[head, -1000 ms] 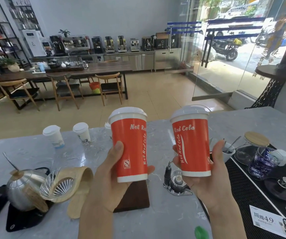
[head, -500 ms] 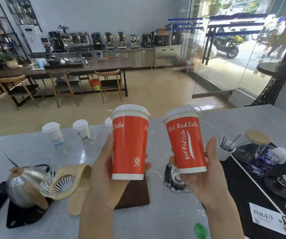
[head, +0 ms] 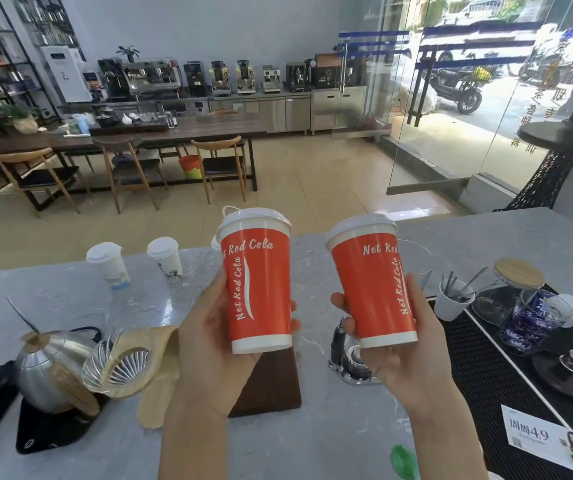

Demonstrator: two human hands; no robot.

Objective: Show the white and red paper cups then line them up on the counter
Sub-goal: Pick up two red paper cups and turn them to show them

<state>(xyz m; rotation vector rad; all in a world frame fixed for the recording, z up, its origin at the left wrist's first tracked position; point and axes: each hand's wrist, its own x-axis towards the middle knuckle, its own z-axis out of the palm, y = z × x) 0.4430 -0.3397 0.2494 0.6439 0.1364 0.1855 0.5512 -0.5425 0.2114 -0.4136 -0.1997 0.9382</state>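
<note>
My left hand [head: 209,344] grips a red paper cup [head: 257,285] with a white lid, held upright above the grey counter [head: 312,441]. My right hand [head: 413,362] grips a second red paper cup [head: 371,285], tilted slightly left, with "Net Red Cola" lettering facing me. Two white lidded paper cups, one at the left [head: 108,261] and one beside it [head: 167,256], stand on the counter's far left part. A third white lid [head: 215,243] peeks out behind the left red cup.
A steel kettle [head: 46,372] on a black scale and a glass dripper with paper filter [head: 122,362] sit at the left. A brown board [head: 271,386] lies under my hands. At the right are a black mat [head: 499,393], a spoon cup [head: 454,299], glass jars and a price card [head: 551,441].
Both red cups have been turned in my hands, so different lettering faces me. The right cup leans a little to the left; the view shifted slightly.
</note>
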